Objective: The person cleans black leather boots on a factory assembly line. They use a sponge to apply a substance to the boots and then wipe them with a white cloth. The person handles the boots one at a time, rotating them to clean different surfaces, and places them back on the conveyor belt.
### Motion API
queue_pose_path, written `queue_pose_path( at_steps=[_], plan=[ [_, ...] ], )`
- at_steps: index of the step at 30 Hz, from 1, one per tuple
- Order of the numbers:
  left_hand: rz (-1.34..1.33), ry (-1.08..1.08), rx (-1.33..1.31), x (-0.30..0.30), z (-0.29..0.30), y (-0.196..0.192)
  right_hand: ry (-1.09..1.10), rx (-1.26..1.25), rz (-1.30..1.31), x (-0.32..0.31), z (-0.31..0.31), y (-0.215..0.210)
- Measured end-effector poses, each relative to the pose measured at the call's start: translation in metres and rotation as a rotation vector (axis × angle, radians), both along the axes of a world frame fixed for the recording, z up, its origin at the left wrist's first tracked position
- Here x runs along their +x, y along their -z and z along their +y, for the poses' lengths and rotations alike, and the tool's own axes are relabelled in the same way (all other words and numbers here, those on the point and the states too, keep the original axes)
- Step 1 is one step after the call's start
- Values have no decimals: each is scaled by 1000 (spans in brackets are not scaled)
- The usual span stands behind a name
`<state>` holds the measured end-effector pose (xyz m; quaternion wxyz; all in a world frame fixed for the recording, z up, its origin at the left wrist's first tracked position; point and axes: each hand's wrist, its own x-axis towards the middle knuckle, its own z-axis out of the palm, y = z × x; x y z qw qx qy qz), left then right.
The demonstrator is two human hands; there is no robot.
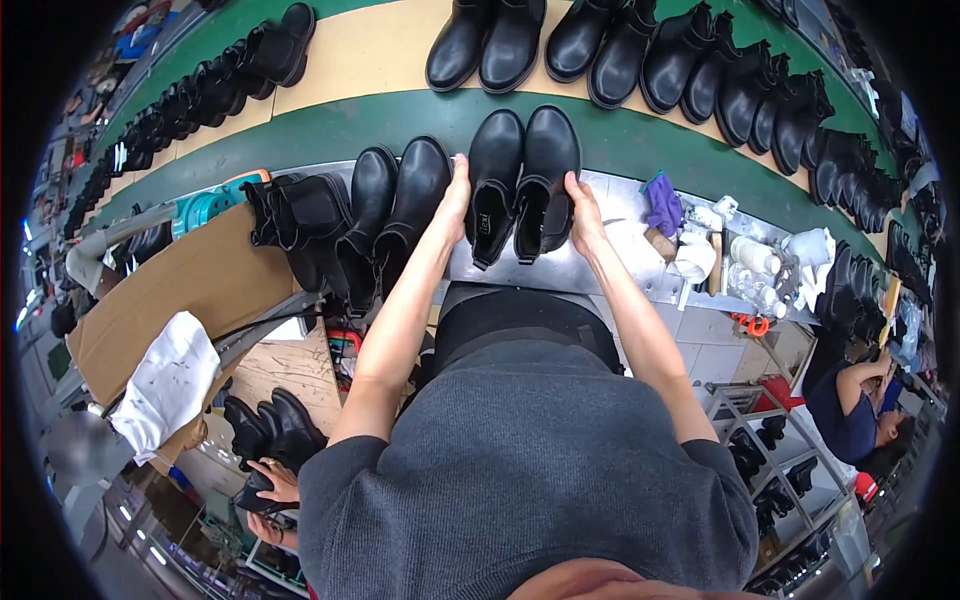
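Observation:
A pair of black ankle boots is clasped between my two hands above the metal bench edge, toes pointing away and openings toward me. My left hand point(455, 200) lies along the outer side of the left boot point(494, 150). Against the outer side of the right boot point(552, 150) rests my right hand point(584, 212); its fingers are partly hidden behind the boot. Just left of my left hand stand two more black boots, one point(372, 190) beside the other point(424, 175). Further left, several dark boots point(305, 215) are bunched together.
Rows of black boots point(610, 55) stand on a tan belt point(370, 50) beyond the green strip. On the right lie a purple cloth point(662, 205) and bottles point(755, 255). Cardboard point(190, 280) with a white cloth point(170, 380) is left. Other people's hands point(275, 485) and a worker point(850, 400) are nearby.

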<state>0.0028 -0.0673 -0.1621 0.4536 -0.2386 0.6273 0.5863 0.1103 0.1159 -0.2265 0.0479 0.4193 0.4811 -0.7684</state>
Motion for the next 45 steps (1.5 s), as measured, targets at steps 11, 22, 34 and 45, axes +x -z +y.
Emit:
queue_pose_path(
  at_steps=[11,22,34,45],
  plan=[
    [166,5,433,27,-22,-57,140,-354,419,34,18,-2],
    [214,124,522,30,-10,-90,89,-282,488,54,16,-38],
    [88,-53,606,37,-2,-40,208,-175,559,53,20,-55],
    [-107,-207,722,38,8,-30,244,0,156,47,17,-81]
  ],
)
